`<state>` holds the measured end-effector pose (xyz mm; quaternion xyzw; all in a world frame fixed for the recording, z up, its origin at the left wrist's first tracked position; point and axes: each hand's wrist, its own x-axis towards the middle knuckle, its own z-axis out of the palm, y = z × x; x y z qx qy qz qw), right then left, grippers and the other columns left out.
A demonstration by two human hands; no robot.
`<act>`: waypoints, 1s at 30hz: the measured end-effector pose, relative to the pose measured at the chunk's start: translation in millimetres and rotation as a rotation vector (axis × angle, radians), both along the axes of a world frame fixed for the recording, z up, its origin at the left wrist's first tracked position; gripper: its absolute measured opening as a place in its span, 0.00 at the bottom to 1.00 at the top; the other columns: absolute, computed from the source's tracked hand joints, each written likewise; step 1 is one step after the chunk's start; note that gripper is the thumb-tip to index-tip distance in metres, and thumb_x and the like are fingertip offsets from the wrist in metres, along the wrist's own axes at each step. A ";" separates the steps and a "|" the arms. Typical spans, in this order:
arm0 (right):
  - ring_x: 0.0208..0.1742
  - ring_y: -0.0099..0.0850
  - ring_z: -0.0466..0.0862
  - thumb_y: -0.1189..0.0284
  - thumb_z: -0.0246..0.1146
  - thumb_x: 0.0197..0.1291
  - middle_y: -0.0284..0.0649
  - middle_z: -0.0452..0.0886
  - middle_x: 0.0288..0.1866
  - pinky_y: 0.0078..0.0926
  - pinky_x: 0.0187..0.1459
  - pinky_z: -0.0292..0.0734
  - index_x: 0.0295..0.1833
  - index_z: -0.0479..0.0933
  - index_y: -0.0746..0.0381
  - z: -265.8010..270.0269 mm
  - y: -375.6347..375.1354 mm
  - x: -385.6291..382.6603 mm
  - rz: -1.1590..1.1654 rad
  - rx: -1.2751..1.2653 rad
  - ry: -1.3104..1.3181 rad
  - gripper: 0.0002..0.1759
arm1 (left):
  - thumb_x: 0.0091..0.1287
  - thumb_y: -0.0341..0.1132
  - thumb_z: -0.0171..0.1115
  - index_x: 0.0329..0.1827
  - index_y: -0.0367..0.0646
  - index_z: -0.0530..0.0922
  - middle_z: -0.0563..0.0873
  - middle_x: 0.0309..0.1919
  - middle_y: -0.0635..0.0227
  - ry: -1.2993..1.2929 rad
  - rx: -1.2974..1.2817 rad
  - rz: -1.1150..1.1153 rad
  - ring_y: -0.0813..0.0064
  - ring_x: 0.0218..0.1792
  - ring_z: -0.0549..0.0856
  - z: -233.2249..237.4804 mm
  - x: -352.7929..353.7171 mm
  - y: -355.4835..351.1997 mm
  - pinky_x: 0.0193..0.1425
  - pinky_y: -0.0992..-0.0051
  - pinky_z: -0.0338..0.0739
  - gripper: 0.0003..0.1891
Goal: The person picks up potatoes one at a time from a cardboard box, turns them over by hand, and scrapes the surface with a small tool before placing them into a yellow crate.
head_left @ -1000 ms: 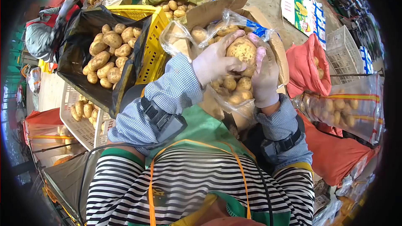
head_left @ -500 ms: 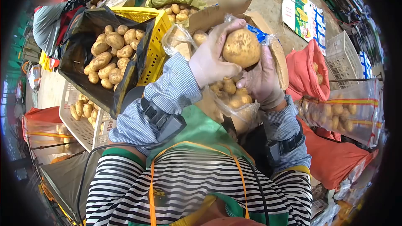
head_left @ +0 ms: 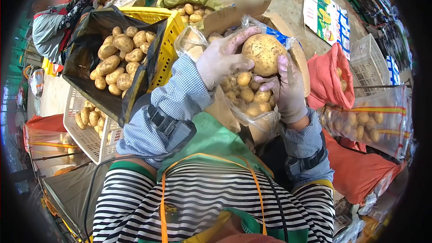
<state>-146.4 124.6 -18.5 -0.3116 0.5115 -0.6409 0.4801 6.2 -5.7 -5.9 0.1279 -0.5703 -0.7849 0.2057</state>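
A large speckled potato [head_left: 263, 54] is held up between my two gloved hands, above a plastic-lined cardboard box [head_left: 232, 19]. My left hand [head_left: 220, 60] grips its left side, with the thumb low and a finger stretched over the top left. At the lower right edge, my right hand [head_left: 289, 92] supports it with its fingertips, the other fingers partly spread. Smaller potatoes [head_left: 246, 94] fill the clear bag inside the box, just beneath both hands.
On the left, a yellow crate [head_left: 170, 36] lined with black plastic holds several potatoes. Below it stands a white crate [head_left: 83, 137] of potatoes. A red sack [head_left: 330, 78] and a clear potato bag [head_left: 382, 121] are on the right. Another person [head_left: 49, 31] is at the upper left.
The large potato has turned in my hands and sits slightly lower and to the right. My left hand has shifted left and its grip is looser. The other person's arm has moved up.
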 end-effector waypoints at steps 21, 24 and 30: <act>0.69 0.55 0.67 0.55 0.63 0.50 0.61 0.56 0.75 0.48 0.57 0.78 0.75 0.53 0.71 144.9 250.8 -387.4 -0.683 -0.742 -0.169 0.51 | 0.75 0.45 0.51 0.68 0.42 0.69 0.77 0.61 0.56 0.117 0.441 0.256 0.61 0.60 0.78 0.5 8.1 -20.9 0.65 0.62 0.72 0.24; 0.69 0.55 0.69 0.53 0.56 0.64 0.58 0.63 0.73 0.51 0.60 0.77 0.70 0.62 0.71 116.7 212.7 -341.8 -0.567 -0.507 -0.405 0.38 | 0.73 0.46 0.55 0.67 0.42 0.70 0.76 0.63 0.56 0.165 0.508 0.336 0.59 0.61 0.77 -8.0 8.7 -28.0 0.65 0.62 0.71 0.25; 0.24 0.13 0.69 0.69 0.60 0.64 0.24 0.73 0.28 0.09 0.23 0.63 0.60 0.73 0.65 -44.2 24.9 -155.0 0.109 0.304 -0.217 0.20 | 0.72 0.42 0.58 0.58 0.39 0.75 0.82 0.53 0.58 0.158 0.550 0.539 0.64 0.51 0.82 -7.9 17.9 -38.8 0.56 0.66 0.78 0.18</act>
